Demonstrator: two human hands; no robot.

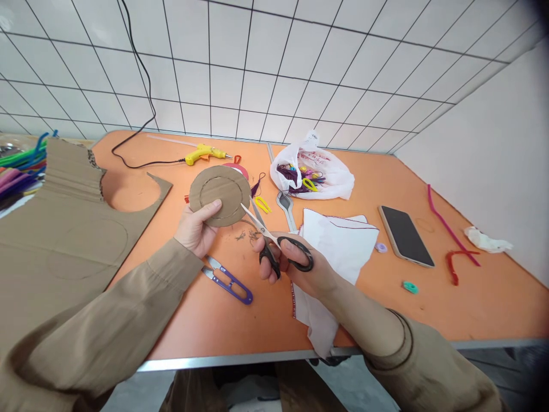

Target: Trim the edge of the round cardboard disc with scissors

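A round cardboard disc [221, 191] with a smaller circle marked inside its edge is held up in my left hand [199, 226], thumb on its face and fingers behind it. My right hand [295, 260] has its fingers through the black handles of the scissors [268, 233]. The scissors' blades are parted, and their tips are at the disc's right edge. Below the disc lie purple thread snips [227, 283] on the orange table, partly covered by my left sleeve. White cloth [338, 243] with dark red stitched edging lies under and behind my right hand.
A large cardboard sheet [72, 229] with a round cutout covers the left side. Toward the back are a yellow glue gun [206, 153] with a black cord and a white plastic bag [330, 177] of tassels. A phone [405, 236] and red pipe cleaners [452, 266] lie to the right.
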